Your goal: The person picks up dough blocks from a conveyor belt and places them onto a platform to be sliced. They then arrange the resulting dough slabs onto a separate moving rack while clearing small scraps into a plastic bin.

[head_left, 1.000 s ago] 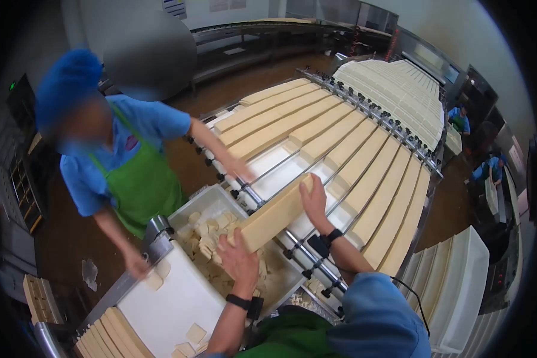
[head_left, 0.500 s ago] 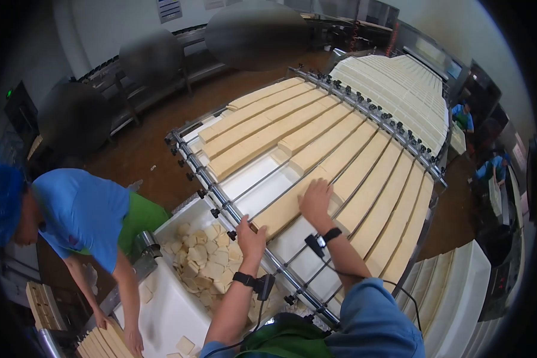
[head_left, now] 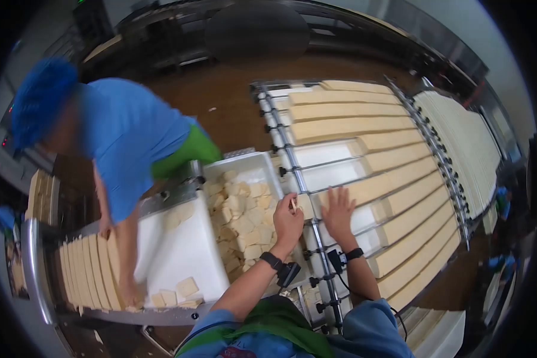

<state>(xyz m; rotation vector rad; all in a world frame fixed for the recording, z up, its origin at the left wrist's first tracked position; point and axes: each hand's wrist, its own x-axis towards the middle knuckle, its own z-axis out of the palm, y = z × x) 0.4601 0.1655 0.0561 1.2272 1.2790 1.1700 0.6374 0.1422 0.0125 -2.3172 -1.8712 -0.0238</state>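
My left hand (head_left: 288, 222) is closed at the left end of a long pale-yellow strip (head_left: 364, 188). A small light-coloured edge shows between its thumb and fingers, too small to name. A short end piece (head_left: 305, 206) of the same pale material touches this hand, left of the metal rail (head_left: 316, 235). My right hand (head_left: 338, 213) lies with fingers spread on the strip, just right of the rail. Several similar strips (head_left: 352, 127) run side by side on the rack, divided by thin rods.
Left of the rail stands a white tub (head_left: 272, 173) heaped with flat pale pieces (head_left: 244, 224). A co-worker in a blue cap (head_left: 45, 101) bends over a row of upright slabs (head_left: 89, 271) on a metal-edged table. Whitish sheets (head_left: 459, 143) lie on a conveyor beyond the rack.
The view has swung left, so the rack appears farther right. My left hand is now left of the rail beside an end piece, and my right hand has come closer to the rail.
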